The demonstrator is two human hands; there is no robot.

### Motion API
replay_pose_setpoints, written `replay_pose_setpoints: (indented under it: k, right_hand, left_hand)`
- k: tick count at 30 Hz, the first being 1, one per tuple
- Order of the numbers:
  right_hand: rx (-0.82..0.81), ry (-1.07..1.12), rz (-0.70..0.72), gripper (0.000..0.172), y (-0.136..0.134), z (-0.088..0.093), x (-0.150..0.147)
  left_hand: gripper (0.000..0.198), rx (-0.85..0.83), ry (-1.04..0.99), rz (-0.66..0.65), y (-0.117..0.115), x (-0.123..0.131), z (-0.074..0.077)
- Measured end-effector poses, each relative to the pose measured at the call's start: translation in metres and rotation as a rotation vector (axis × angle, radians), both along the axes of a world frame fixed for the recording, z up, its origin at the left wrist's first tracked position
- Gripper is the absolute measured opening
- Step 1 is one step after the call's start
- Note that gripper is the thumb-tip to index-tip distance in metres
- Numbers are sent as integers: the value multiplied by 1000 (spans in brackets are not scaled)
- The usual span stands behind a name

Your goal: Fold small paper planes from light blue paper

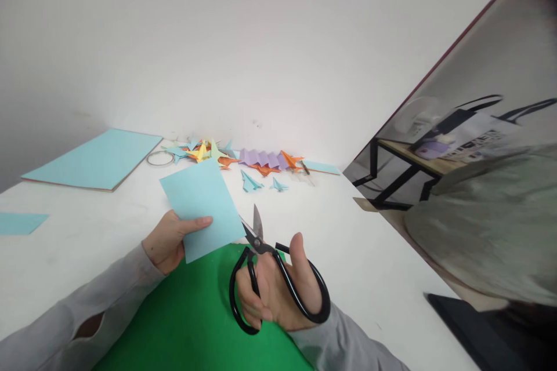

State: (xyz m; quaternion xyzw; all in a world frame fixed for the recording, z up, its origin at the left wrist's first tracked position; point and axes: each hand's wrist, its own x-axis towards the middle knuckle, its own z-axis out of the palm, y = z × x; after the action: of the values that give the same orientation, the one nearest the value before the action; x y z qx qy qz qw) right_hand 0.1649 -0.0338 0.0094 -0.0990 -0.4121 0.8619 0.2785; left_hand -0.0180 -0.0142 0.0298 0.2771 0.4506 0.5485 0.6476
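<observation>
A light blue sheet of paper (pixel 209 203) is pinched in my left hand (pixel 172 237), thumb on its face and the fingers hidden behind. My right hand (pixel 278 290) has its fingers through the black loop handles of a pair of scissors (pixel 257 237). The blades are spread apart and point up, close to the paper's lower right corner; I cannot tell whether they touch it. Below both hands lies a green mat (pixel 187 313) on the white table (pixel 348 278).
Folded paper pieces (pixel 209 151), a pleated purple paper (pixel 261 159) and small blue paper planes (pixel 251 182) lie along the wall. A blue paper stack (pixel 96 156) sits at the back left, a blue strip (pixel 21 223) nearer. A dark flat object (pixel 461 324) is at the right.
</observation>
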Motion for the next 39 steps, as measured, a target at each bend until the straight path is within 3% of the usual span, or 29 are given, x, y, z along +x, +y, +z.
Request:
replay_pose_setpoints:
  k: [10,15,21,28,34,39]
  right_hand:
    - [-44,-7,60,88,0,-1,5]
    - [-34,18,112,85,1,-1,6]
    - [-46,43,115,81,2,-2,8]
    - [-35,12,113,86,1,-2,8]
    - [-38,-2,115,86,2,0,7]
    - [-13,33,123,88,2,0,6]
  left_hand:
    - [43,-44,-54,-72,-3,4,-1]
    - [25,-158,-169,-77,1,-5,5]
    - [20,-286,-209,-94,2,-7,10]
    - [27,-203,-142,-106,1,-5,6]
    - [39,24,-14,22,5,-1,-4]
    - [42,26,-10,76,3,4,-4]
